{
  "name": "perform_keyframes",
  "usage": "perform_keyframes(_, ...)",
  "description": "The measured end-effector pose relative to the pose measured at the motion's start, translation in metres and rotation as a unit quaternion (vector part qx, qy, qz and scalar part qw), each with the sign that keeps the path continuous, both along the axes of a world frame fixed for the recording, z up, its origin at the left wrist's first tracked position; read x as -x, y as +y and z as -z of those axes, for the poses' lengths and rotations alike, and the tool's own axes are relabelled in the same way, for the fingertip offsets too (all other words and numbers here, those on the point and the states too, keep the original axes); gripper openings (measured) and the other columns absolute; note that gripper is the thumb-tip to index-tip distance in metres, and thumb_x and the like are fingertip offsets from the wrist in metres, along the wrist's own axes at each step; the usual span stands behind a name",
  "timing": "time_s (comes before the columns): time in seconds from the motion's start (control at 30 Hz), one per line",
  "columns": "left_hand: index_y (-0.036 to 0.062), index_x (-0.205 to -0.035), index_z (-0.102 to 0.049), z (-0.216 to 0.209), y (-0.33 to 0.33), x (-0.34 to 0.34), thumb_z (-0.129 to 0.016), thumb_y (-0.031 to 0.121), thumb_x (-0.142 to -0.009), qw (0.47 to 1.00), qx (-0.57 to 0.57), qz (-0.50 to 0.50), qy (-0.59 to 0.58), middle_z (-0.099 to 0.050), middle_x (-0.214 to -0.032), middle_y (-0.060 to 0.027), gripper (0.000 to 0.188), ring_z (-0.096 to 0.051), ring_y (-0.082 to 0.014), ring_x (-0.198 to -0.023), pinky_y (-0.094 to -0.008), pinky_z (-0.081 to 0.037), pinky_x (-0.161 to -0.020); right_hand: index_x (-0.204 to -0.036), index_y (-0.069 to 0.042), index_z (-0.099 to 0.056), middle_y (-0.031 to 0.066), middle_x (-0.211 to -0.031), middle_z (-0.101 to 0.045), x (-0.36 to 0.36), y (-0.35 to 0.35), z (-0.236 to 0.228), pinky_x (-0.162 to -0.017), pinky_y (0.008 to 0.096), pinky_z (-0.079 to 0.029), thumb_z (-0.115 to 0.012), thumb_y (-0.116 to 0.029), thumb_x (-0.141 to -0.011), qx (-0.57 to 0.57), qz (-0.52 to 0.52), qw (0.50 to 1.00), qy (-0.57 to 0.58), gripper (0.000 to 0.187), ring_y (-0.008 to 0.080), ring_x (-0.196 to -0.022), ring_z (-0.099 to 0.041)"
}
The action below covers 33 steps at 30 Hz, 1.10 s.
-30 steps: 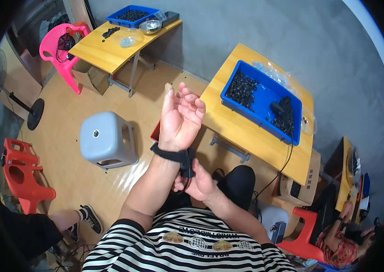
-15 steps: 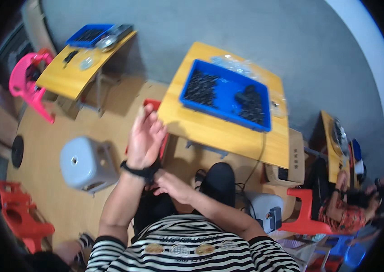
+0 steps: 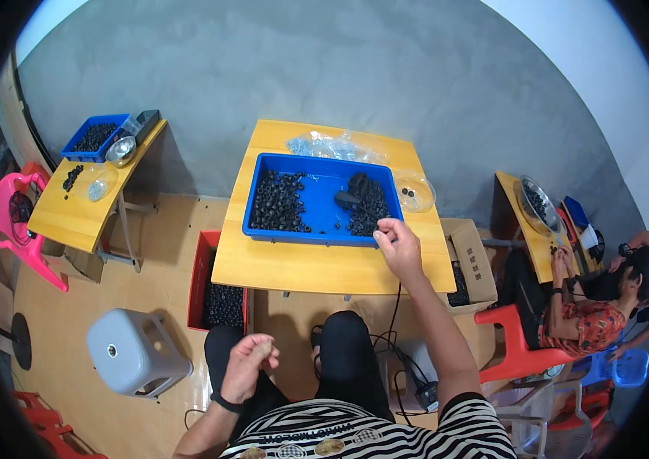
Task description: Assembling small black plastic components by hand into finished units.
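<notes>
My right hand (image 3: 401,249) is at the near right corner of a blue tray (image 3: 263,235), with thumb and fingers drawn together. Anything between them is too small to make out. The tray holds two heaps of small black parts (image 3: 278,203), with bare blue bottom between. A larger black object (image 3: 353,193) rests on the right heap. My left hand (image 3: 248,367) is above my left thigh, short of the table, fingers curled inward toward the thumb. Whether it grips anything is hidden. A black band (image 3: 226,402) circles my left wrist.
The tray stands on a yellow table (image 3: 324,271), beside clear plastic bags (image 3: 336,147) and a round clear dish (image 3: 416,195). A red crate (image 3: 196,294) and a cardboard box (image 3: 477,264) flank it. A grey stool (image 3: 129,356) stands left; a person (image 3: 581,317) sits right. A black cable (image 3: 395,314) hangs down.
My right hand has left my left wristband and moved forward and right to the tray corner. My left hand has dropped from its raised, open pose and curled. The view has shifted.
</notes>
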<state>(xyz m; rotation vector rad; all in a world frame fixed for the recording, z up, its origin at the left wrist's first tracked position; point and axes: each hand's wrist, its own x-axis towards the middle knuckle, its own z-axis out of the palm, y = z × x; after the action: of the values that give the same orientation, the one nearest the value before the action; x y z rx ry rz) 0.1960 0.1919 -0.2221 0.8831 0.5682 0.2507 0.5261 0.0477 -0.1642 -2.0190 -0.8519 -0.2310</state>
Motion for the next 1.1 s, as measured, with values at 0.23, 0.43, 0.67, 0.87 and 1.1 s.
perform_keyframes(0.23,0.006,-0.099,-0.057,0.019,-0.022,0.014,-0.053,0.017,-0.091,0.998,0.033,0.026,0.038,-0.062,-0.081,-0.0048,0.014,-0.059,-0.0129,-0.066,-0.0271,-0.05,-0.064,-0.103,-0.008,-0.062,0.0114,-0.095,-0.063,-0.06,0.034,0.029,-0.08,0.0416,-0.047,-0.069,-0.025,-0.074,0.208,0.093,0.968,-0.109,0.035,0.0305,-0.093,-0.057)
perform_keyframes(0.43,0.005,-0.099,-0.058,0.007,-0.015,0.013,-0.054,0.014,-0.091,0.998,0.039,-0.002,0.046,-0.063,-0.082,-0.0049,0.012,-0.059,-0.0108,-0.064,-0.024,-0.051,-0.062,-0.089,-0.01,-0.068,0.0168,-0.081,-0.065,-0.075,0.051,0.031,-0.071,0.0428,-0.05,-0.065,-0.023,-0.077,0.189,0.109,0.973,-0.074,0.018,0.034,-0.08,-0.062)
perform_keyframes(0.67,0.0062,-0.098,-0.058,0.006,0.002,-0.003,-0.055,0.017,-0.09,0.999,-0.008,0.021,0.035,-0.062,-0.081,-0.0045,0.014,-0.058,-0.0117,-0.065,-0.0252,-0.049,-0.063,-0.093,-0.002,-0.066,0.0049,-0.072,-0.063,-0.043,0.028,0.012,-0.061,0.0252,-0.045,-0.061,-0.015,-0.083,-0.02,0.026,0.994,0.104,0.017,0.0124,-0.066,-0.058)
perform_keyframes(0.87,0.0061,-0.1,-0.057,-0.016,0.008,-0.036,-0.055,0.013,-0.09,0.999,-0.028,0.018,-0.013,-0.061,-0.081,-0.004,0.012,-0.058,-0.0104,-0.067,-0.0229,-0.049,-0.063,-0.097,0.002,-0.062,0.0015,-0.07,-0.056,0.038,0.008,-0.029,-0.048,0.0207,-0.035,-0.059,-0.013,-0.086,-0.175,-0.046,0.912,0.369,0.019,0.005,-0.056,-0.045)
perform_keyframes(1.1,0.0042,-0.106,-0.055,-0.036,-0.001,-0.065,-0.06,0.005,-0.086,0.992,-0.055,0.03,-0.111,-0.06,-0.088,-0.003,0.02,-0.058,-0.0092,-0.076,-0.0224,-0.048,-0.069,-0.093,-0.003,-0.054,0.0029,-0.069,-0.051,0.091,-0.013,-0.019,-0.048,0.0244,-0.035,-0.052,-0.016,-0.091,-0.313,-0.178,0.716,0.598,0.014,0.0097,-0.055,-0.043)
